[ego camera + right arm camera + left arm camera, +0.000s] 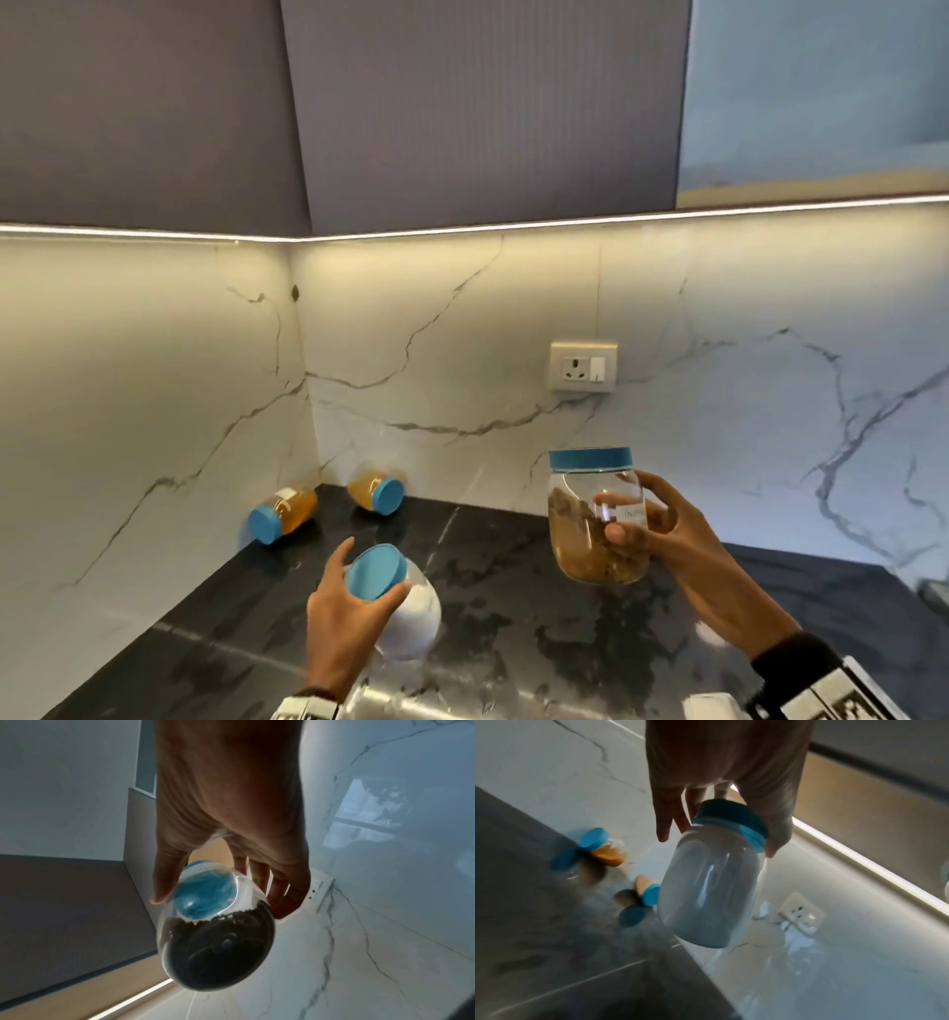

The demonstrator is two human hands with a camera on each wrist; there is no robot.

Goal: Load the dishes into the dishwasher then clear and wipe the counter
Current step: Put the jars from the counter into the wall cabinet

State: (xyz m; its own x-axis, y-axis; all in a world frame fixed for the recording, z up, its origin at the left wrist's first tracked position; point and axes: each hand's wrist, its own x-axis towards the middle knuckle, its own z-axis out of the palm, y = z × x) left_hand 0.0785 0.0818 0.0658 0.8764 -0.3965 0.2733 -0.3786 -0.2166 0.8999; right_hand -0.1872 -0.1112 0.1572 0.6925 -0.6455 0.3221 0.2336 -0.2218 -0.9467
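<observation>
Marble-veined walls met over the dark counter point(513, 642), where two amber-filled jars point(283, 514) lay on their sides in the corner, a wall socket point(584, 366) above. My left hand point(344, 611) gripped a tilted white-filled jar point(405, 611) by its blue lid; my right hand point(678, 545) wrapped a brown-filled jar point(595, 519), held upright.

Left wrist: my fingers point(663, 821) curled round the lid above the blurred counter.

Right wrist: my fingers point(290, 894) clasped the jar, seen from its base.
</observation>
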